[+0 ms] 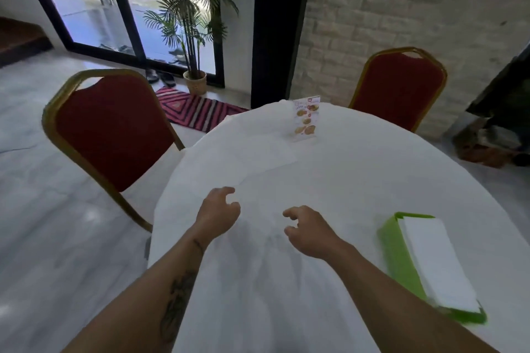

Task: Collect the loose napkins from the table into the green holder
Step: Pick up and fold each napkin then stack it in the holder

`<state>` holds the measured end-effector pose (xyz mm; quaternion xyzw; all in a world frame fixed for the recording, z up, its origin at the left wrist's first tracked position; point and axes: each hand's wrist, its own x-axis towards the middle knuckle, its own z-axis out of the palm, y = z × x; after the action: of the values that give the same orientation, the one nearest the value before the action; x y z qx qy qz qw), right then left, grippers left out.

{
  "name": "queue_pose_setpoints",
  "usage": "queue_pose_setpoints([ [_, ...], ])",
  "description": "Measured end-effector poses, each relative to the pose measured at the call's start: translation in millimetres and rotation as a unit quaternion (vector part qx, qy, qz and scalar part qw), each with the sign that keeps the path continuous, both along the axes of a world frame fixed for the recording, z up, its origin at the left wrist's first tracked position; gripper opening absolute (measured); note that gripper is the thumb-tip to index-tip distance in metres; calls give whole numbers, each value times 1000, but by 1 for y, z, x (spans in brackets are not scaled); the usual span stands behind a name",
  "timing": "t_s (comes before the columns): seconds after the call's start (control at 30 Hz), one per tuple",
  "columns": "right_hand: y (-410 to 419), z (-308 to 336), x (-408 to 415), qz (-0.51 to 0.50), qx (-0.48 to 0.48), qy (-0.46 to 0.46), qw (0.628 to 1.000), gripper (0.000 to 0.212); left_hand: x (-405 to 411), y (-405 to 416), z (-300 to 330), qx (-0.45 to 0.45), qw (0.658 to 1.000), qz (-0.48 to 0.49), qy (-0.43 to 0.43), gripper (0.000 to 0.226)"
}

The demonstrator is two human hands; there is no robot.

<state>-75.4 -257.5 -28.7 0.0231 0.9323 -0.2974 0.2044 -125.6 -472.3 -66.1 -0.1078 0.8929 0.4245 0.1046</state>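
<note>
1. Worktop (358,180): round, covered in a white cloth. A menu card (307,119) stands upright near its far edge.
2. Loose napkins (266,152): pale flat sheets lie on the cloth between your hands and the menu card; white on white, so their edges are hard to make out.
3. Green holder (398,258): on the worktop to your right, near the edge, with a stack of white napkins (438,261) in it.
4. Room: two red chairs, one at left (111,129) and one at the far right (401,89); a potted palm (189,23) by the glass door; a striped mat (195,109) on the floor.
5. Your left hand (219,210): over the cloth, fingers loosely curled and apart, holding nothing.
6. Your right hand (309,231): same posture, empty; cannot tell whether either hand touches the cloth.
</note>
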Motion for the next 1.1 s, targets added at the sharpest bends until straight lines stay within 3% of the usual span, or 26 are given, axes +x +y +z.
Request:
queue_pose_setpoints([
  [0.13, -9, -3, -4, -18, 16, -21, 999, 48, -26, -24, -20, -141, 986, -76, -43, 67],
  [0.33, 1, -13, 2, -52, 38, -54, 996, 47, -21, -43, -52, -285, 937, -193, -56, 67],
  [0.57, 9, -21, 8, -76, 39, -74, 994, 47, 8, -26, -67, -297, 934, -198, -5, 66],
  [0.7, 0, -23, 9, -74, 28, -80, 994, 47, 0, -26, -56, -306, 934, -183, 28, 54],
  [1.1, -62, -38, -36, -55, -27, -44, 997, 51, -39, -52, -54, -271, 954, -122, 23, 44],
])
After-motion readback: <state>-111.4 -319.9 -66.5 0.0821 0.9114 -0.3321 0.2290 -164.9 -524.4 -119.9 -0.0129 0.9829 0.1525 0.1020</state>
